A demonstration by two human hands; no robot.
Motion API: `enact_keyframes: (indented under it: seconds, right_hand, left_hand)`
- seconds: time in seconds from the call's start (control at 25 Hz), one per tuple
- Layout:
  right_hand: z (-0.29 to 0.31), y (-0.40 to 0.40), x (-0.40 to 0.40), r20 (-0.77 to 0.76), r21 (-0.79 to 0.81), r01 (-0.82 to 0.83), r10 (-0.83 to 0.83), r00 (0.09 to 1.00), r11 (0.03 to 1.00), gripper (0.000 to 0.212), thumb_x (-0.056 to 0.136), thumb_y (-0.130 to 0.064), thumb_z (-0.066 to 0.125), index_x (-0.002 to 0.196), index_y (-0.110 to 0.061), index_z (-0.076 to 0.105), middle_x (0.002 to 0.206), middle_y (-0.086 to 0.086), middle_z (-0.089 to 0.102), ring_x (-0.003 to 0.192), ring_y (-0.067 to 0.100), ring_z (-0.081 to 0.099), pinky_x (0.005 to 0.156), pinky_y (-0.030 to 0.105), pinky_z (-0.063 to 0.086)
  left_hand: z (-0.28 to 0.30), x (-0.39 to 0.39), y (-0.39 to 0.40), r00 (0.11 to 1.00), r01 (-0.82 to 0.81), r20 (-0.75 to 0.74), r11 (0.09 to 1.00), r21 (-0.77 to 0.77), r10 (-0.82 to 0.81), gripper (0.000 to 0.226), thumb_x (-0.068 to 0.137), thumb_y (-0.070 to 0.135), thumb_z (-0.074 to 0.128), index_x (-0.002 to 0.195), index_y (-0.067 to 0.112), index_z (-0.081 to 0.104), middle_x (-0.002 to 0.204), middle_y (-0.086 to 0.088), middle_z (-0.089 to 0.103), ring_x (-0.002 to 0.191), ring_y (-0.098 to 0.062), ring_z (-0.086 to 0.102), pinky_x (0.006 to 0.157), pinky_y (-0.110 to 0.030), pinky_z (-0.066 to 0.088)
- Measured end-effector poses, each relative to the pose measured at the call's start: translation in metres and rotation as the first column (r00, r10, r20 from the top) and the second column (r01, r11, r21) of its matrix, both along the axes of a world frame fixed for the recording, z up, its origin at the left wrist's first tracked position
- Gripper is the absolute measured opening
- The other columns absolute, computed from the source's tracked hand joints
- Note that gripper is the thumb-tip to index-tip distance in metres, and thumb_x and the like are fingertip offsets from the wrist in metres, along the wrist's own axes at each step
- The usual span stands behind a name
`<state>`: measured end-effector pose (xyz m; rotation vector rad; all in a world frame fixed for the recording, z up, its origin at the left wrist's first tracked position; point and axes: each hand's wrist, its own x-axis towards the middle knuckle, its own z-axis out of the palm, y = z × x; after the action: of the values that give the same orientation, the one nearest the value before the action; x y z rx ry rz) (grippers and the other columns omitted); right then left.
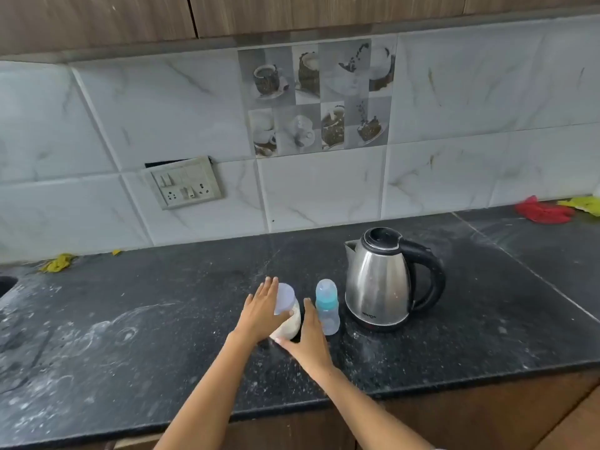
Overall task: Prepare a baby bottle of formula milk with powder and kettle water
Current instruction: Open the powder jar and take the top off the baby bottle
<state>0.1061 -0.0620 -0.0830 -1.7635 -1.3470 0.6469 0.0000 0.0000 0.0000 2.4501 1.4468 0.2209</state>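
Open counter (pixel 162 319) left; bottle (pixel 327 308) (kettle (pixel 380 280) beside) right.

Grey switch-and-socket plate (pixel 183 183) on far-left wall; crumpled red cloth (pixel 543 211) and yellow cloth (pixel 581 204) far right on black speckled stone counter (pixel 162 336).

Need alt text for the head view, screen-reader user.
A person's left hand grips a lidded powder jar on a dark speckled counter, thumb across its front, while the right hand lies open beside its base. Right of the jar stand a capped baby bottle with a teal collar, then a steel kettle with a black handle.
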Motion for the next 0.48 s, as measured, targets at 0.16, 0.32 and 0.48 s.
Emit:
enact_keyframes:
  seconds: [0.16, 0.32, 0.48]
  right_hand:
    - [-0.001, 0.028, 0.008, -0.142, -0.103, -0.074, 0.059, 0.988, 0.992, 0.121, 0.065, -0.035, 0.086, 0.155, -0.020, 0.008, 0.158, -0.006, 0.025, 0.145, 0.013, 0.026, 0.117, 0.031, 0.028]
    - [-0.005, 0.047, 0.016, -0.225, -0.071, -0.091, 0.073, 0.972, 0.993, 0.094, 0.056, -0.037, 0.085, 0.139, -0.031, 0.041, 0.135, -0.013, 0.055, 0.126, 0.006, 0.050, 0.108, 0.031, 0.042]
    - [-0.018, 0.046, 0.016, -0.243, -0.016, -0.098, 0.091, 0.966, 0.995, 0.090, 0.057, -0.039, 0.084, 0.135, -0.034, 0.041, 0.125, -0.019, 0.059, 0.115, -0.002, 0.055, 0.097, 0.022, 0.048]
  left_hand:
    - [0.002, 0.001, 0.024, 0.993, -0.026, 0.113, 0.993, -0.118, 0.040, 0.101, 0.078, 0.054, 0.067, 0.150, 0.025, 0.003, 0.152, -0.007, 0.030, 0.137, -0.027, 0.030, 0.103, -0.039, 0.037]
    - [0.001, 0.005, 0.039, 0.998, 0.043, -0.048, 0.996, -0.075, -0.047, 0.090, 0.076, 0.054, 0.067, 0.148, 0.029, 0.019, 0.143, -0.005, 0.038, 0.129, -0.025, 0.034, 0.100, -0.034, 0.038]
    - [-0.003, 0.008, 0.033, 0.976, 0.104, -0.194, 0.995, 0.010, -0.100, 0.078, 0.087, 0.055, 0.053, 0.149, 0.025, 0.017, 0.136, -0.010, 0.035, 0.121, -0.027, 0.033, 0.097, -0.032, 0.039]
